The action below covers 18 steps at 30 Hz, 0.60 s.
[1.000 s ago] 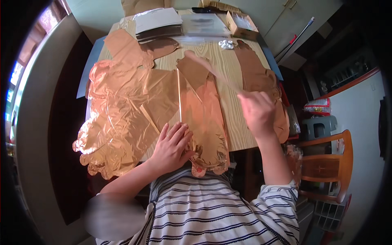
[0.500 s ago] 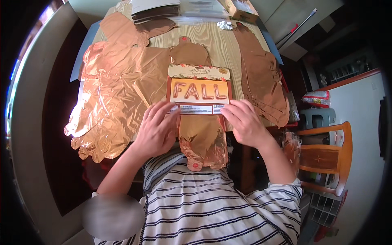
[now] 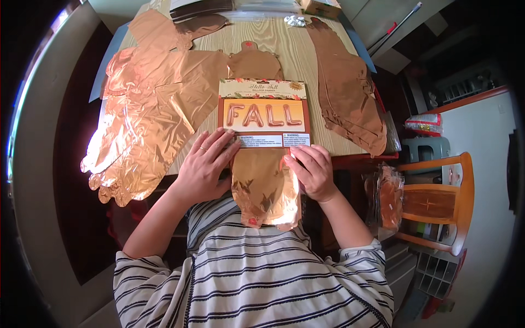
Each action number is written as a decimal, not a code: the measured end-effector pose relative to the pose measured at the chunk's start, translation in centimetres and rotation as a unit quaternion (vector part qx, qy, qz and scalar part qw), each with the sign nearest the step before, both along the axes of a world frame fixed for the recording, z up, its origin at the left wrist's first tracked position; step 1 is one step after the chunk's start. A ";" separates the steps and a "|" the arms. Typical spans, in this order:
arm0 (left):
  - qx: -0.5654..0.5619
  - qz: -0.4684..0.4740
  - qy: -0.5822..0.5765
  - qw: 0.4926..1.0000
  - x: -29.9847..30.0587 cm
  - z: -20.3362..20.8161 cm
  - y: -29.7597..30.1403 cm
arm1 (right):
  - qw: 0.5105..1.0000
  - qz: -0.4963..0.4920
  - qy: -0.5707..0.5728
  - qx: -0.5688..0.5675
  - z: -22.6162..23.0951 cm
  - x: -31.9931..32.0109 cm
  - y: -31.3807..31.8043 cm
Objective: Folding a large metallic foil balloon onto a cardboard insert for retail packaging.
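Crumpled copper foil (image 3: 153,104) and flatter brown foil (image 3: 350,90) flank the printed card (image 3: 263,113) on the tabletop (image 3: 298,54).
Left hand (image 3: 206,164) and right hand (image 3: 313,172) each grip a lower corner; its header points away from the person, long axis crosswise over the foil strip (image 3: 262,177).

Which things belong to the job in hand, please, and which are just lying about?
Job, apparently:
- rectangular brown printed card, touched by left hand and right hand
- flat copper-coloured foil sheet, partly beneath it
- crumpled copper-coloured foil, left
- flat brown foil, right

Lying about, seemingly:
- brown wooden chair
- long silver pole with red part
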<state>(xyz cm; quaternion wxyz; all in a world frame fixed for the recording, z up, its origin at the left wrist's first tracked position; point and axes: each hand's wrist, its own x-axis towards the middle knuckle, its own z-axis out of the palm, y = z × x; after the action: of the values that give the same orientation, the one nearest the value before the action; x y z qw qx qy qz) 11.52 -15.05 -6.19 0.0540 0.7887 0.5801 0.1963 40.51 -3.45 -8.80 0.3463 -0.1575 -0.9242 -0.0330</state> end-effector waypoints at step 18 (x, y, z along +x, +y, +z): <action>0.181 0.009 -0.018 0.983 1.0 -2.8 0.2 | 0.995 0.005 0.027 -0.091 0.5 0.1 1.7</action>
<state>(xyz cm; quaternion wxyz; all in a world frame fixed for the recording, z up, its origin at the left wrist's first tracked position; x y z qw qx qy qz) 12.49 -14.84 -9.04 -0.0804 0.7768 0.5407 0.3126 40.63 -1.77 -8.30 0.3551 -0.1845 -0.9146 0.0575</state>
